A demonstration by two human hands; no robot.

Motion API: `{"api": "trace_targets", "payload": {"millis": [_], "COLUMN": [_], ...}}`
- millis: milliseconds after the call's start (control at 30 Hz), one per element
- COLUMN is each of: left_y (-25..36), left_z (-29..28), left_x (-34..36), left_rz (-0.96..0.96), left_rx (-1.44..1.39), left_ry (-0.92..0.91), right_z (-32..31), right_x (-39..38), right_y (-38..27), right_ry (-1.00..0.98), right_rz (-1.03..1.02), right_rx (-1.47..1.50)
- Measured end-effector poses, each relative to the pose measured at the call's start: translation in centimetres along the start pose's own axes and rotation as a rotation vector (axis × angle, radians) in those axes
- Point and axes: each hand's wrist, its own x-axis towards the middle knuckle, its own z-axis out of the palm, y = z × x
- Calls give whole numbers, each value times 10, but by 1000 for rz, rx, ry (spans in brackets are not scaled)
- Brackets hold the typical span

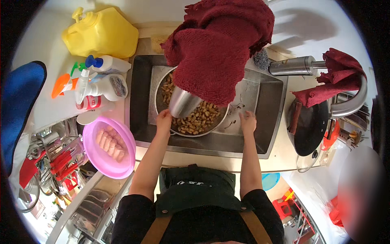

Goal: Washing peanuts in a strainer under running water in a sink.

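The left hand [164,120] is at the rim of the pan [222,118], clamped or not I cannot tell; the right hand [248,123], fingers parted, has open room leftward in the sink [269,110].

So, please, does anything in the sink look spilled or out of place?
Yes. Small dark bits lie on the sink floor, right of the round pan. They look odd because the brown pieces are gathered inside the pan, while these lie outside, perhaps spilled. I cannot tell what they are.
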Motion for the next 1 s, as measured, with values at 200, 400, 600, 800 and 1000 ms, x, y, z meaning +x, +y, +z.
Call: {"api": "trace_targets", "payload": {"millis": [200, 400, 600, 800, 1000], "left_y": [-80, -37, -12, -19, -69], "left_z": [-22, -21, 1, 13, 7], "left_x": [112, 117, 108, 109, 112], "left_rz": [402, 265, 117, -59, -311], "left_rx": [530, 403, 259, 115, -34], "left_ry": [-92, -120, -169, -189, -203], "right_z": [50, 88, 140, 138, 149], "right_x": [-11, 7, 46, 42, 50], "right_y": [-68, -111, -78, -94, -81], "right_ry": [3, -274, -460, -824, -1078], "right_rz": [-379, -328, 109, 379, 349], "right_rx": [302, -92, 446, 862, 800]}}
